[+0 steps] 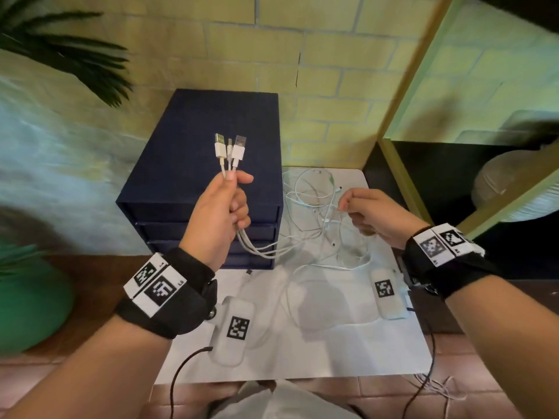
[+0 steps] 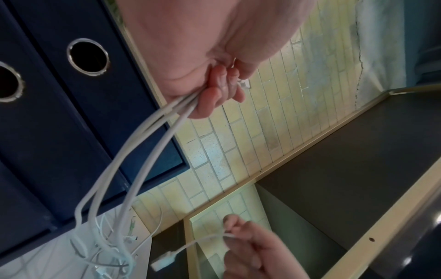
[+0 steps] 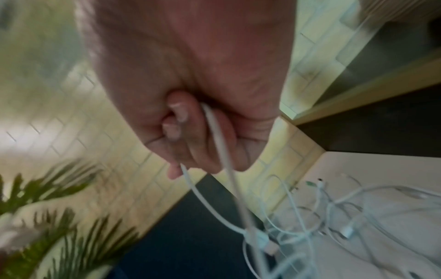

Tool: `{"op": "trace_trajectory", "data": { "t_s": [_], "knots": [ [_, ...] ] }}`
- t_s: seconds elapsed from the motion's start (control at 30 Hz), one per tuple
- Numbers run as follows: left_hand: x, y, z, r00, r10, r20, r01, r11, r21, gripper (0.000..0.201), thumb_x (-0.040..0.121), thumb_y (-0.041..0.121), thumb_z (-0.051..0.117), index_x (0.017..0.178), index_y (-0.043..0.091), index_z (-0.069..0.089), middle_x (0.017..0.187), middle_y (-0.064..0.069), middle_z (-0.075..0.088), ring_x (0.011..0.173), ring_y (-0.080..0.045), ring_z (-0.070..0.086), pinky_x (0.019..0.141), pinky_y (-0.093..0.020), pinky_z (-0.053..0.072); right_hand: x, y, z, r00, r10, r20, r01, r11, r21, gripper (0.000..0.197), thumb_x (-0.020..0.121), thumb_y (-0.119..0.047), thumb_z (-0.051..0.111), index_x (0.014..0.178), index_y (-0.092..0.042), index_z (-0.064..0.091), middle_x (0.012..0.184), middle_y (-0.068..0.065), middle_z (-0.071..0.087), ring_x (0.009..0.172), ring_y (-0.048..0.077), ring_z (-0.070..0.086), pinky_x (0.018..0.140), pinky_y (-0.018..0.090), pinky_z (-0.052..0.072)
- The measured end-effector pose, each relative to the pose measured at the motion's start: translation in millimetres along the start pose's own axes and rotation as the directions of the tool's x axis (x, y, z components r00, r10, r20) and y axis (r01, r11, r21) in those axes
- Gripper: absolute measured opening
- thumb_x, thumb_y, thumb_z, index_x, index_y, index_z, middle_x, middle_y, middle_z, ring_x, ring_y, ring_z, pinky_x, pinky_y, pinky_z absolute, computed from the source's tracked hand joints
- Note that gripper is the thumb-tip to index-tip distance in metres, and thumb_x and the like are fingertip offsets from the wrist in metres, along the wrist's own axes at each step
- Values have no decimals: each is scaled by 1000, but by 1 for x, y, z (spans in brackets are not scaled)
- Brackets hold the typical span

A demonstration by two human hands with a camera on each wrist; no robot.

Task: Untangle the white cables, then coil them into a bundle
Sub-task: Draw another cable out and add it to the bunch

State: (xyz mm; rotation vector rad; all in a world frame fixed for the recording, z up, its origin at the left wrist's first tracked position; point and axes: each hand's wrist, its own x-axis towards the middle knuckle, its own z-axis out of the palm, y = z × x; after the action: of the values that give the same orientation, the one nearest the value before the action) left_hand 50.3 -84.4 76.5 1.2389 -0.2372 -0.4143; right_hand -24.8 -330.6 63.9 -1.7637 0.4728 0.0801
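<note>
While untangling: left hand (image 1: pixel 222 211) grips three plugs (image 1: pixel 230 148) upright.
Right hand: (image 1: pixel 373 214) fingers pinch one cable (image 2: pixel 203 240).
Risk: pulling may tighten the heap (image 1: pixel 326 225).

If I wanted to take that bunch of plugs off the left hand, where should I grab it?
Probably just under the plugs, on the thin cords above the left hand. Come from above or the far side: the plugs stand upright and close together, clear of the fingers, so one pinch could catch all three.
</note>
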Motion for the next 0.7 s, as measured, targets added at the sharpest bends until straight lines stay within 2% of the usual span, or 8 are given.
{"op": "trace_trajectory", "data": {
  "t_s": [0.1, 0.2, 0.3, 0.4, 0.47, 0.57, 0.6, 0.7],
  "knots": [
    [3, 1, 3, 1000, 8, -11, -8, 1000, 21, 29, 102, 29, 32, 91, 17, 57, 57, 7, 29, 48, -6, 23, 46, -19, 25, -13, -26, -9, 993, -118, -15, 119, 981, 151, 24, 93, -2, 39, 84, -14, 57, 51, 0, 40, 37, 9, 27, 42, 24, 15],
    [3, -3, 10, 1000, 7, -23, -6, 1000, 26, 28, 102, 28, 33, 90, 16, 56, 57, 7, 28, 48, -7, 22, 45, -21, 21, -24, -41, -5, 964, -260, -61, 267, 944, 192, 20, 96, -7, 43, 102, -18, 58, 75, 2, 65, 42, 11, 48, 41, 18, 36],
    [2, -8, 20, 1000, -11, 1, 11, 1000, 16, 27, 102, 26, 34, 90, 15, 55, 56, 8, 29, 47, -6, 22, 43, -19, 20, -32, -44, 13, 933, -351, -77, 359, 911, 203, 25, 96, -4, 44, 114, -20, 52, 96, 0, 70, 58, 14, 64, 52, 22, 49],
    [1, -10, 29, 999, -33, 23, 31, 998, 48, 28, 102, 26, 34, 91, 15, 57, 58, 6, 35, 46, -5, 25, 42, -17, 22, -37, -42, 34, 921, -382, -76, 389, 908, 153, 23, 94, -2, 49, 112, -16, 49, 91, 0, 71, 65, 15, 67, 60, 26, 53],
    [2, -10, 33, 999, -40, 17, 38, 994, 100, 29, 102, 27, 35, 93, 16, 61, 66, 5, 49, 47, -5, 29, 42, -17, 25, -37, -39, 47, 928, -372, 7, 369, 924, 103, 19, 93, -1, 50, 108, -12, 51, 89, 0, 70, 67, 18, 67, 63, 28, 54],
    [2, -9, 38, 999, -40, 11, 38, 990, 139, 30, 101, 29, 37, 99, 18, 65, 87, 4, 70, 51, -5, 35, 43, -15, 30, -36, -33, 60, 936, -323, 139, 330, 944, -27, 14, 95, -3, 48, 106, -9, 53, 85, 1, 68, 65, 22, 66, 67, 39, 56],
    [1, -8, 40, 999, -46, 9, 44, 990, 137, 30, 101, 29, 38, 100, 18, 65, 91, 4, 72, 52, -5, 35, 44, -15, 31, -36, -32, 61, 937, -307, 165, 321, 945, -69, 13, 95, -5, 48, 106, -10, 54, 84, 1, 67, 62, 22, 65, 65, 38, 55],
    [-1, -8, 45, 998, -59, 1, 58, 992, 112, 30, 101, 29, 38, 100, 18, 66, 89, 5, 74, 55, -7, 37, 45, -14, 31, -35, -28, 64, 939, -275, 208, 309, 938, -156, 8, 97, -12, 47, 100, -13, 54, 78, 5, 63, 54, 20, 62, 54, 24, 50]
  ]
}}
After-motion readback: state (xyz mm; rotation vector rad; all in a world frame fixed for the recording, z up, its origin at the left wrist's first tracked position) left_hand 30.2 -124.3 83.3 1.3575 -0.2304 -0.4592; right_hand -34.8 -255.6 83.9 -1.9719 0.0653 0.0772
